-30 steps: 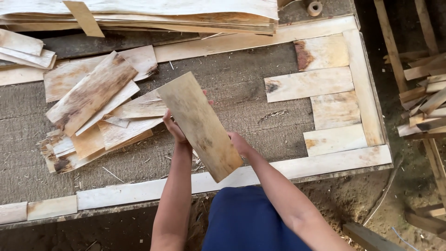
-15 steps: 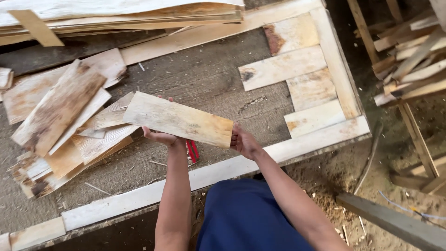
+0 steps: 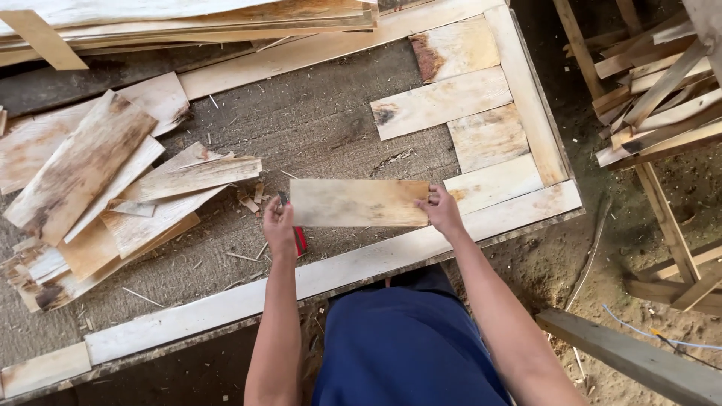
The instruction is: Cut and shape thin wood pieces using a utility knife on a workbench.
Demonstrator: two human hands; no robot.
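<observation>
Between both hands, a pale veneer sheet (image 3: 359, 202) lies level above the grey work table (image 3: 323, 128): the left hand (image 3: 279, 225) pinches its nine o'clock end, the right hand (image 3: 441, 210) pinches its three o'clock end. Just beside the left hand, a small red tool (image 3: 300, 240) rests on the table. Laid veneer pieces (image 3: 459, 113) sit toward one o'clock; a loose veneer pile (image 3: 105, 203) spreads toward nine o'clock.
</observation>
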